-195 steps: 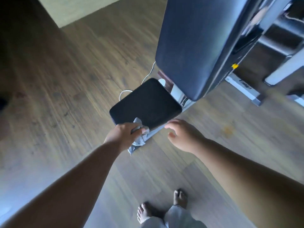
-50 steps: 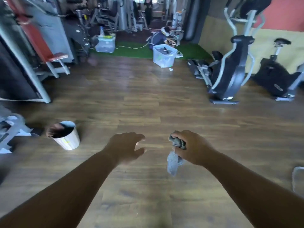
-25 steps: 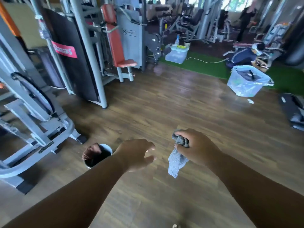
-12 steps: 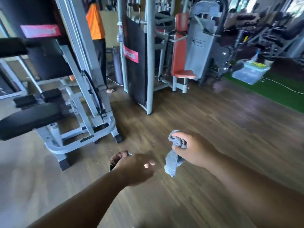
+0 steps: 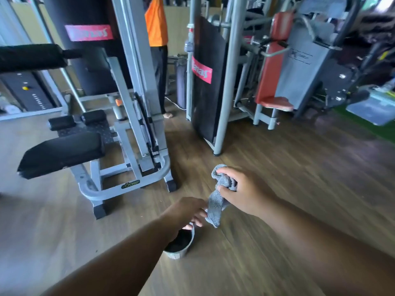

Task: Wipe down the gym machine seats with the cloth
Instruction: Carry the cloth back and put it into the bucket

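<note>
My right hand [image 5: 245,193] grips a grey cloth [image 5: 215,208], bunched in the fist with its loose end hanging down. My left hand [image 5: 186,212] reaches down to a small grey bucket [image 5: 181,251] on the floor, and its fingers curl over the bucket's rim, next to the cloth's hanging end. A black padded seat [image 5: 62,154] on a grey machine [image 5: 128,184] stands to the left. Farther back on the right, another machine has a red seat [image 5: 274,103] and a red backrest.
A person in an orange shirt [image 5: 156,22] stands behind the grey machine. A black weight-stack cover with a red label [image 5: 205,82] stands in the middle. A clear plastic bin [image 5: 372,110] sits at the far right on green turf. Wooden floor [image 5: 299,178] lies ahead.
The view has swung left and closer to the black-seat machine. My left hand has dropped onto the bucket's rim. My right hand still holds the cloth.
</note>
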Motion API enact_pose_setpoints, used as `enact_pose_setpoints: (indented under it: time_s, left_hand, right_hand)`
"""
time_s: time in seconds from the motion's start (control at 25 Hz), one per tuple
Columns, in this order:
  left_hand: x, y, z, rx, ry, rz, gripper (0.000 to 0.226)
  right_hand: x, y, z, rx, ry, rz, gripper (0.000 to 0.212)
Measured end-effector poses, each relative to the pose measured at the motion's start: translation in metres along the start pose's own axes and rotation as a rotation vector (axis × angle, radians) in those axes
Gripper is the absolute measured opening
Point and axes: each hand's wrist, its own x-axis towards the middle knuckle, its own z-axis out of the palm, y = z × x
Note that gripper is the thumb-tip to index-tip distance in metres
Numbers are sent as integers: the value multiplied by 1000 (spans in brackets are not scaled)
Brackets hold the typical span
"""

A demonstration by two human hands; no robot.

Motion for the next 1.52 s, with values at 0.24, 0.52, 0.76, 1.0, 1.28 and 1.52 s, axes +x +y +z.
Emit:
enact_pose_setpoints:
  time_s: [0.24,0.52,0.76,1.0,1.28,1.52]
  left_hand:
    - [33,22,-9,-406,263,51,18]
    - [36,80,5,131,710,296,21]
    - [35,108,23,481,579,398,18]
    - [36,119,22,475,545,448,30]
    - [34,124,12,441,582,471,20]
    - [40,106,10,420,770,441,21]
  right_hand:
    - [83,27,-1,104,-95,-165,44]
    - [138,70,-5,82,-509,-338,38]
    - [164,73,-23,192,-591,-374,51]
    - [176,64,-25,524,-833,-372,54]
    - [192,65,-32,351,-704,-416,38]
    - [200,51,-68,257,-527,-573,9]
